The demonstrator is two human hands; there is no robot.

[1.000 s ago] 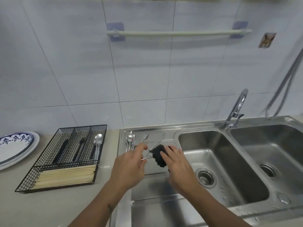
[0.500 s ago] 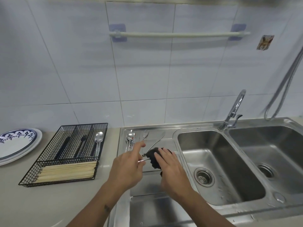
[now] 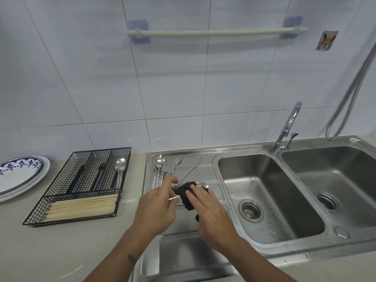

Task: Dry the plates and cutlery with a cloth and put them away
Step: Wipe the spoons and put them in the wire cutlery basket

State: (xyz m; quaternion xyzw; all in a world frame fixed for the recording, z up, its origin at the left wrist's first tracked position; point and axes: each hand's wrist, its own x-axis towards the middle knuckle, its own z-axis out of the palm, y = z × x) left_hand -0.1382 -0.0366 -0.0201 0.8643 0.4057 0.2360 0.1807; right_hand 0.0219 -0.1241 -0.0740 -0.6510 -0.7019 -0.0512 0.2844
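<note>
Drying is under way over the drainboard (image 3: 195,174): left hand (image 3: 156,204) pinches a spoon (image 3: 202,185) by its handle, right hand (image 3: 207,208) grips the black cloth (image 3: 186,193) around it. Next, probably, the wire cutlery tray (image 3: 81,186) at the counter's left.

Head view looks down (close) over the sink (image 3: 270,200).

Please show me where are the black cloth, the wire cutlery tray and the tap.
black cloth (image 3: 185,192): head view, on the bunched middle, between both hands.
wire cutlery tray (image 3: 61,217): head view, on its front wall.
tap (image 3: 290,121): head view, on the curved spout.
</note>
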